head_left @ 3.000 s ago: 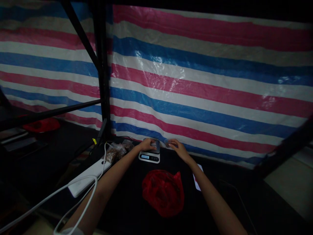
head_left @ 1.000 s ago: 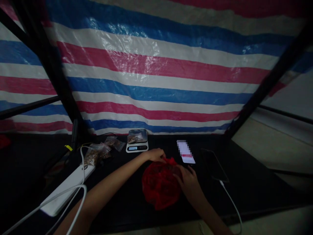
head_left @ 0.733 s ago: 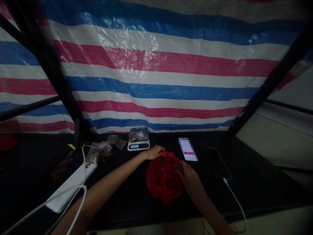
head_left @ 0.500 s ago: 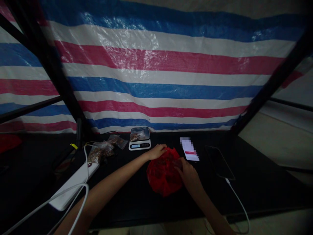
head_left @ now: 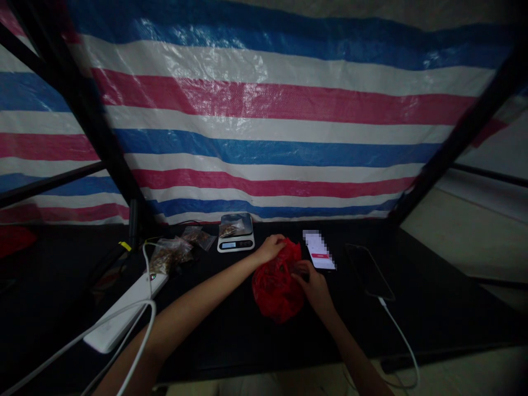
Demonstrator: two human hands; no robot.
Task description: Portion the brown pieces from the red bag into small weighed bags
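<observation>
A crumpled red plastic bag (head_left: 278, 297) lies on the black table (head_left: 223, 346), with dark contents faintly showing inside. My left hand (head_left: 272, 247) is closed on its upper left edge, fingers bent over the rim. At the bag's right side my right hand (head_left: 310, 279) pinches the plastic between thumb and fingers. Just left of my left hand stands a white kitchen scale (head_left: 243, 246) with a lit display. On its pan rests a small clear zip bag (head_left: 231, 228) of brown bits.
Several zip bags (head_left: 167, 256) of brown bits lie left of the scale. A white power bank (head_left: 119, 316) with a looping cable (head_left: 152, 319) is at the left. A lit phone (head_left: 319, 253) and a dark phone (head_left: 369, 272) lie right. Striped sheeting (head_left: 268, 148) hangs behind.
My left hand has shifted slightly right and up along the bag's edge. The bag is more gathered and narrower, its top pulled up. My right hand has risen a little.
</observation>
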